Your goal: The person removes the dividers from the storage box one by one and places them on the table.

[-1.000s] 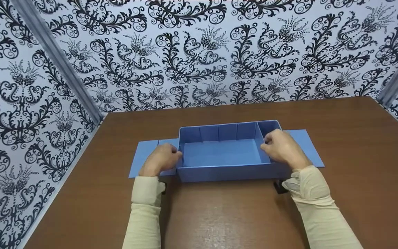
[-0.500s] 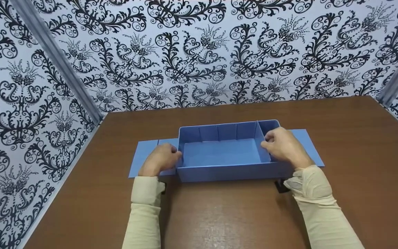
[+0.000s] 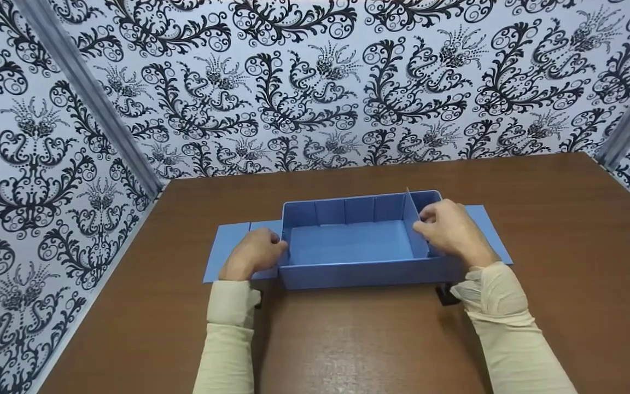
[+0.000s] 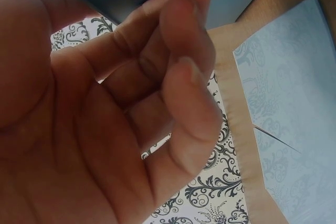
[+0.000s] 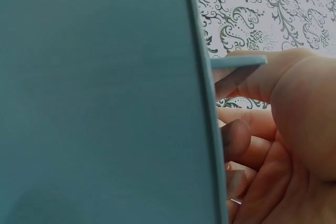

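A blue open box (image 3: 364, 275) stands on the table, with one upright divider (image 3: 410, 213) across its right end. My right hand (image 3: 449, 230) reaches over the right compartment and pinches this divider between thumb and fingers. The divider's far top corner sticks up slightly above the back rim. In the right wrist view the divider's edge (image 5: 241, 62) shows past the box's wall (image 5: 105, 98), beside my thumb. At the left end my left hand (image 3: 255, 251) holds the box's left wall, thumb over the rim. Its other fingers (image 4: 191, 98) curl loosely in the left wrist view.
Flat blue panels (image 3: 225, 251) lie on the brown table (image 3: 348, 334) left of the box, partly under my left hand. Another blue panel (image 3: 487, 232) lies to the right. Patterned walls (image 3: 315, 82) rise behind and at the sides.
My right hand has moved up a little, and the divider has risen with it above the box's rim. The left hand and the box have stayed in place.
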A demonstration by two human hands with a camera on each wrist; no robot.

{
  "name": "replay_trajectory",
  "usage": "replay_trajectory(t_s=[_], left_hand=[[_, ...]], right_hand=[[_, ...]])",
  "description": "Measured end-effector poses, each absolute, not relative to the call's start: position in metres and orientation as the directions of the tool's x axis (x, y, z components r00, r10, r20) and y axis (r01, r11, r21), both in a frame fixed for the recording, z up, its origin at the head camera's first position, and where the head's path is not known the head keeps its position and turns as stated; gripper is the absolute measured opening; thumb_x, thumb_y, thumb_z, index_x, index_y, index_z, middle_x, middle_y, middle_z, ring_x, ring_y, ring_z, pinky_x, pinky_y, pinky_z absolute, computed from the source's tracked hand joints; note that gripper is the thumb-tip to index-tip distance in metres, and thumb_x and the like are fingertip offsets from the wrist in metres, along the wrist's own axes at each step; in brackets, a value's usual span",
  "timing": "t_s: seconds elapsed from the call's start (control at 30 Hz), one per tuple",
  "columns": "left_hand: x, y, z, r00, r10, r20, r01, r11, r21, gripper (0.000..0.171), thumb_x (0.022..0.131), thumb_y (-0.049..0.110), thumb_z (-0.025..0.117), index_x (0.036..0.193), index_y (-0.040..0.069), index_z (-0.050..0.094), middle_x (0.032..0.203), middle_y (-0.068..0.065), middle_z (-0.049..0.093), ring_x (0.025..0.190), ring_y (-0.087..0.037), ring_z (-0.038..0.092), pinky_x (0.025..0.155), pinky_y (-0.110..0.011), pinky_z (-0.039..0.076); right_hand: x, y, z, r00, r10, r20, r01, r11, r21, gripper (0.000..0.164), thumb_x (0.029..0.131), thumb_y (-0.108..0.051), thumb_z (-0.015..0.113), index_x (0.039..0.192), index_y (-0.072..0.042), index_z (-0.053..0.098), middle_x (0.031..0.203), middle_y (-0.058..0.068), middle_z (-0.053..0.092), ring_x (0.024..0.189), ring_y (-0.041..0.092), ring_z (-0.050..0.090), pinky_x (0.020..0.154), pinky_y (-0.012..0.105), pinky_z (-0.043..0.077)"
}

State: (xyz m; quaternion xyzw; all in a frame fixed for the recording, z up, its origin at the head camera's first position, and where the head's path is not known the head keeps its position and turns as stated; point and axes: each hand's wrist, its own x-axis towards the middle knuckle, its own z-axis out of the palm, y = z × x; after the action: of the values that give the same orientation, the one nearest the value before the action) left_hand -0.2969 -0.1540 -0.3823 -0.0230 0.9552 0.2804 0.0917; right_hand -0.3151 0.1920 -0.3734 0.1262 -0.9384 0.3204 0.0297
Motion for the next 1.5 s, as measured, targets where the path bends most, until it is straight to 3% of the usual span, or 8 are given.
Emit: replay_trajectory(t_s=[0.13, 0.5, 0.87, 1.2, 1.5], left_hand=[[-0.297, -0.153, -0.382, -0.979, -0.008, -0.202, -0.116, 0.840, 0.530, 0.036, 0.098, 0.021, 0.052, 0.063, 0.014, 0.050, 0.060, 0.001, 0.046, 0.054, -0.013, 0.043, 0.049, -0.028, 0.031], [-0.297, -0.152, -0.381, -0.977, -0.010, -0.211, -0.126, 0.829, 0.545, 0.032, 0.100, 0.021, 0.053, 0.073, 0.007, 0.062, 0.061, 0.000, 0.046, 0.055, -0.014, 0.044, 0.049, -0.028, 0.032], [-0.297, -0.155, -0.382, -0.988, 0.056, -0.143, -0.025, 0.857, 0.515, 0.041, 0.097, 0.017, 0.052, 0.057, 0.014, 0.042, 0.055, 0.002, 0.040, 0.050, -0.013, 0.037, 0.049, -0.028, 0.029], [-0.297, -0.154, -0.383, -0.988, 0.039, -0.150, -0.045, 0.856, 0.516, 0.039, 0.096, 0.017, 0.053, 0.058, 0.014, 0.045, 0.057, 0.002, 0.039, 0.051, -0.013, 0.037, 0.049, -0.027, 0.029], [-0.297, -0.154, -0.383, -0.986, 0.025, -0.165, -0.066, 0.850, 0.523, 0.031, 0.097, 0.019, 0.053, 0.069, 0.008, 0.059, 0.060, 0.000, 0.045, 0.054, -0.014, 0.043, 0.050, -0.028, 0.032]], right_hand=[[-0.314, 0.192, -0.372, -0.969, -0.210, 0.133, -0.248, 0.772, -0.585, 0.027, 0.088, -0.014, 0.061, 0.103, 0.006, 0.071, 0.082, 0.011, 0.069, 0.061, 0.015, 0.059, 0.063, 0.032, 0.047], [-0.312, 0.192, -0.370, -0.964, -0.184, 0.189, -0.261, 0.777, -0.573, 0.028, 0.087, -0.015, 0.062, 0.104, 0.005, 0.072, 0.085, 0.013, 0.071, 0.074, 0.022, 0.063, 0.068, 0.035, 0.048], [-0.310, 0.193, -0.366, -0.961, -0.150, 0.232, -0.261, 0.765, -0.589, 0.023, 0.087, -0.015, 0.061, 0.097, 0.001, 0.074, 0.074, 0.006, 0.068, 0.066, 0.017, 0.059, 0.061, 0.031, 0.044], [-0.308, 0.191, -0.363, -0.956, -0.131, 0.263, -0.267, 0.761, -0.591, 0.025, 0.088, -0.015, 0.060, 0.100, 0.002, 0.074, 0.080, 0.011, 0.069, 0.070, 0.021, 0.062, 0.064, 0.033, 0.046], [-0.307, 0.190, -0.362, -0.957, -0.111, 0.267, -0.257, 0.748, -0.612, 0.028, 0.090, -0.014, 0.061, 0.106, 0.005, 0.072, 0.085, 0.014, 0.070, 0.071, 0.021, 0.062, 0.064, 0.033, 0.046]])
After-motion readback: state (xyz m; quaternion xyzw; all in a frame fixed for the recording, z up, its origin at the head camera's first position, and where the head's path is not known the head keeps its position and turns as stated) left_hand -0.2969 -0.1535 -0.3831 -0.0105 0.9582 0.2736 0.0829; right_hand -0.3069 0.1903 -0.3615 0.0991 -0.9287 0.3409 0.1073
